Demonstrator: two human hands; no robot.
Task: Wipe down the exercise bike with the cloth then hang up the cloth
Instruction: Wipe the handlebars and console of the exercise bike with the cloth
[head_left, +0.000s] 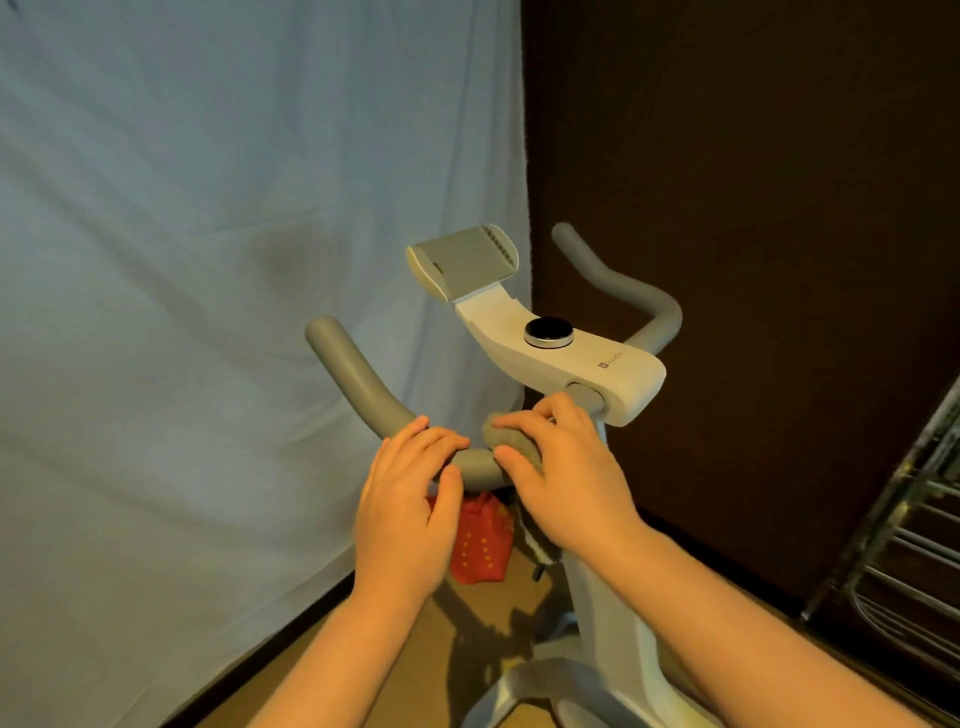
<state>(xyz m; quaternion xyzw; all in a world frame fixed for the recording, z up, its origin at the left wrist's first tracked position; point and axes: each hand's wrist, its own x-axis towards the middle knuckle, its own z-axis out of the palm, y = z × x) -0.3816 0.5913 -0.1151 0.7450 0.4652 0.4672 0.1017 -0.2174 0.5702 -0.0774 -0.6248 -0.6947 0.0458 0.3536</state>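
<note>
My left hand (410, 499) curls around the grey bend of the left handlebar (363, 387), I judge to steady the exercise bike (582, 358). Just beside it, my right hand (561, 478) presses the bunched grey cloth (506, 434) onto the bar near the stem, fingers wrapped over it to scrub. Further right, the white console (631, 376) carries a small logo too blurred to read.

A pale blue sheet (208, 260) hangs left, a dark brown wall (753, 156) right, over tan floor (374, 649).
</note>
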